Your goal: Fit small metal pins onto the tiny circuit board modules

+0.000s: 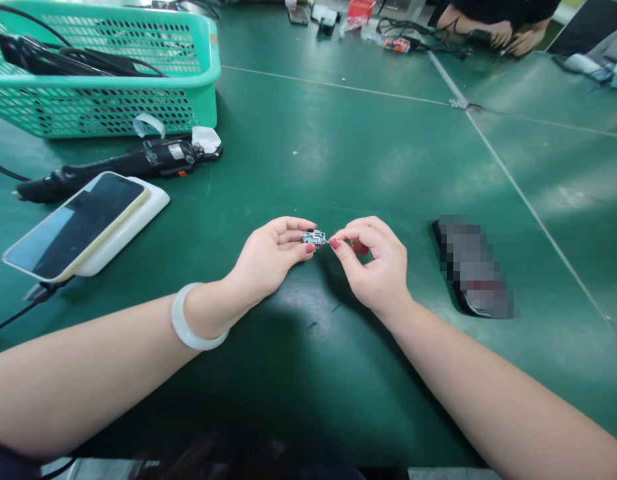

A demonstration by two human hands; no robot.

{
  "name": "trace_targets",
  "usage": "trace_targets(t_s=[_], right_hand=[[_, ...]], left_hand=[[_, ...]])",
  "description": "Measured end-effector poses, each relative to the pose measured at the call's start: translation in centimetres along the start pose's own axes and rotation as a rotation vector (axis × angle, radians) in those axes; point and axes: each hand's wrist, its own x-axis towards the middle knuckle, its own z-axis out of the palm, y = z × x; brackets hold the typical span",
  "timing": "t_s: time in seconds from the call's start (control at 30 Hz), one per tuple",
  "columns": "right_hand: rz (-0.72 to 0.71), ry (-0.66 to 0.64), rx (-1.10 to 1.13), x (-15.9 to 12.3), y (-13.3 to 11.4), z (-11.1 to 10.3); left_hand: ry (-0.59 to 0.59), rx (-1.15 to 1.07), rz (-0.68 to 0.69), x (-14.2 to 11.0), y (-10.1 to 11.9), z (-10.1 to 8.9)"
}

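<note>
Between the thumb and fingers of my left hand (pixel 268 257) is a small flat bluish-grey part (pixel 313 238) with fine metal details, perhaps a little circuit board; its exact kind is too small to tell. My right hand (pixel 375 260) is closed in a pinch, thumb against index finger, at the right end of that part. A thin light-coloured piece (pixel 327 241), like a short wire or pin, runs from the part to the right fingertips. Both hands are held above the green table (pixel 308 373). A pale bangle (pixel 191 320) sits on my left wrist.
At left, a phone (pixel 81 223) rests on a white stand (pixel 133 227), near a black electric screwdriver (pixel 153 159) and a green basket (pixel 203 60) of black cabled items. A dark blurred object (pixel 471 267) lies right. Another person's hands (pixel 518 39) and several cables are at the back.
</note>
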Motion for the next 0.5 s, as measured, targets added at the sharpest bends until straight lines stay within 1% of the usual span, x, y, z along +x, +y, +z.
trace_targets(t_s=[0.13, 0.27, 0.5], right_hand=[[-0.034, 0.026, -0.03, -0.19, -0.27, 0.2], [-0.068, 0.02, -0.07, -0.21, -0.26, 0.3], [-0.096, 0.027, -0.095, -0.21, -0.19, 0.29]], left_hand=[[-0.026, 0.047, 0.013, -0.06, 0.01, -0.05], [-0.059, 0.075, 0.017, -0.12, 0.03, -0.02], [-0.045, 0.082, 0.017, -0.21, 0.1, 0.07]])
